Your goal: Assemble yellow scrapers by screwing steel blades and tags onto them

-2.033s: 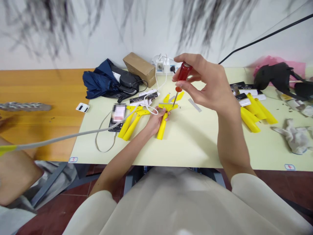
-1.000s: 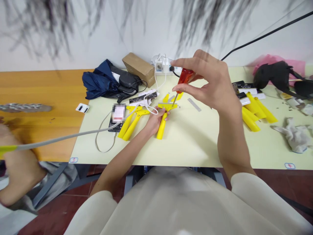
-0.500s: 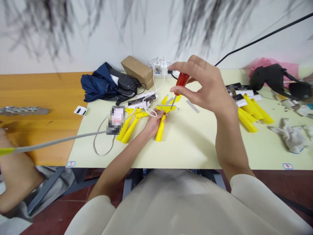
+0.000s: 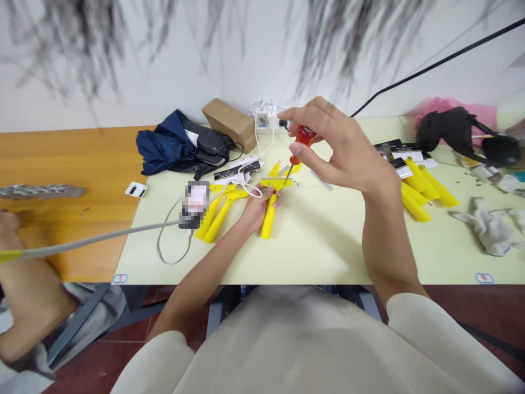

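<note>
My left hand (image 4: 257,210) is closed around a yellow scraper (image 4: 268,219), its head pointing away from me and its handle towards me. A metal blade edge runs along the far side of the head. My right hand (image 4: 344,146) grips the red handle of a screwdriver (image 4: 304,141) between thumb and fingers. The screwdriver leans, and its tip meets the right part of the scraper's head, near a screw spot. Just beyond the head lie more yellow pieces (image 4: 275,168). To the left of my left hand rest other yellow scrapers (image 4: 219,219).
At the back left are a navy umbrella (image 4: 166,143), a black pouch and a cardboard box (image 4: 232,125). White cables run to a power strip (image 4: 268,120). Yellow handles (image 4: 416,200), packaged items and a white glove (image 4: 488,227) lie right. Another person's arm (image 4: 30,295) is at left.
The fingers of my right hand have shifted on the screwdriver handle, and the hand sits slightly further left. The scraper stays in my left hand. The view has tilted slightly.
</note>
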Action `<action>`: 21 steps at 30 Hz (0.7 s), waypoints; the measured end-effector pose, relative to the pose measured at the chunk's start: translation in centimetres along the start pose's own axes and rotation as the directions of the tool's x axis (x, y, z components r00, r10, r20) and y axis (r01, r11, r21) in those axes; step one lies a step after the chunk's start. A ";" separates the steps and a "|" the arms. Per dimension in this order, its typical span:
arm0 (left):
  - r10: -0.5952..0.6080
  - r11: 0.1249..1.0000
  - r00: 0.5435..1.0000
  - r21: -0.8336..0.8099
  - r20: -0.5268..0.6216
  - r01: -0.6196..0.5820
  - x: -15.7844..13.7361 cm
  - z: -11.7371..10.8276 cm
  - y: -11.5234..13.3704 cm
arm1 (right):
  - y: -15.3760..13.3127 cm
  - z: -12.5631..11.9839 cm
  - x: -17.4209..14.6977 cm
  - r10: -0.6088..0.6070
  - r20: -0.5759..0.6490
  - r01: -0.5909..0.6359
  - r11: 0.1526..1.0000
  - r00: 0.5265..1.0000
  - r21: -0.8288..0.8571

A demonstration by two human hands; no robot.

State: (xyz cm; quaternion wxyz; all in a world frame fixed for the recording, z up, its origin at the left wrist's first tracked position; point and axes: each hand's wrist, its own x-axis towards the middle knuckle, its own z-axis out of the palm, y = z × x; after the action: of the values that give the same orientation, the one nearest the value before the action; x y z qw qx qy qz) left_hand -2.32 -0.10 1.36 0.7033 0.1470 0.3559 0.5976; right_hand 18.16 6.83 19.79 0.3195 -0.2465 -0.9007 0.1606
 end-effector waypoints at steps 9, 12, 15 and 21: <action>0.000 1.000 1.000 0.025 0.028 -0.001 0.1 -0.2 -0.1 | 0.5 0.2 -0.2 0.087 0.000 -0.086 0.987 0.996 0.139; 0.000 1.000 0.999 0.030 0.042 -0.001 0.1 -0.4 -0.2 | 0.8 0.3 0.0 0.101 -0.040 -0.100 0.994 0.994 0.038; 0.004 1.000 0.999 0.016 0.033 -0.004 0.1 -0.4 -0.1 | 0.6 0.2 0.1 0.054 -0.017 -0.053 0.997 0.998 0.048; -0.004 1.000 1.000 0.022 0.011 0.004 0.1 -0.3 -0.1 | 0.9 0.2 -0.2 0.101 0.016 -0.102 0.982 0.995 0.158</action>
State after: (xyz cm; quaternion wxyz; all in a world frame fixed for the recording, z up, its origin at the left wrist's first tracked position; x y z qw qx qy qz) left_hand -2.44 -0.06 1.09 0.7049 0.1575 0.3588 0.5912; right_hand 18.50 7.39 19.15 0.3262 -0.2654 -0.8725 0.2489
